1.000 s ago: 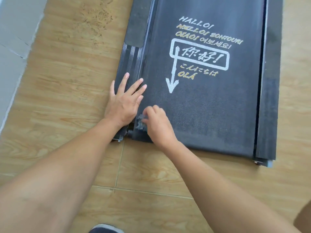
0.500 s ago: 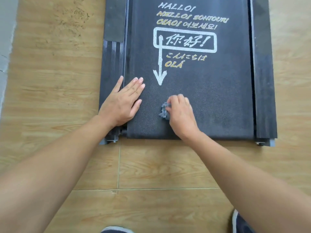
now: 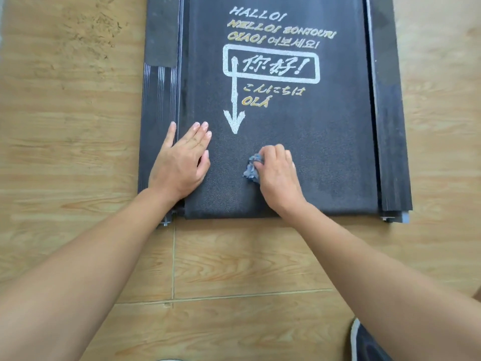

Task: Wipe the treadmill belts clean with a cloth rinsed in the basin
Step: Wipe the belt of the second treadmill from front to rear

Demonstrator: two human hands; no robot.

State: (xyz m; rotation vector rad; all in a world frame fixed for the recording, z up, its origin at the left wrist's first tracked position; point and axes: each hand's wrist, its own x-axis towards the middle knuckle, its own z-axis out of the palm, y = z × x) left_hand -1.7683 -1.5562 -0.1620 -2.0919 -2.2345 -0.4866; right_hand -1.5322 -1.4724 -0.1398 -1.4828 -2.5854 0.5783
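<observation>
Two bare hands are seen from above at the near end of a treadmill belt that lies flat on a wood-patterned floor. The left hand is laid open and flat, fingers straight, on the belt's near left corner, its thumb reaching onto the ribbed side rail. The right hand is curled around a small crumpled blue-grey cloth, which is pressed against the belt near the middle of its near edge, below a printed white arrow and greetings in several languages. The wiping is judged to be at an early stage: only the strip along the near edge appears to be worked, the belt looks slightly darker by the left corner and greyer toward the right, and the printed stretch beyond is probably left to do. No basin is in view, so rinsing cannot be judged.
</observation>
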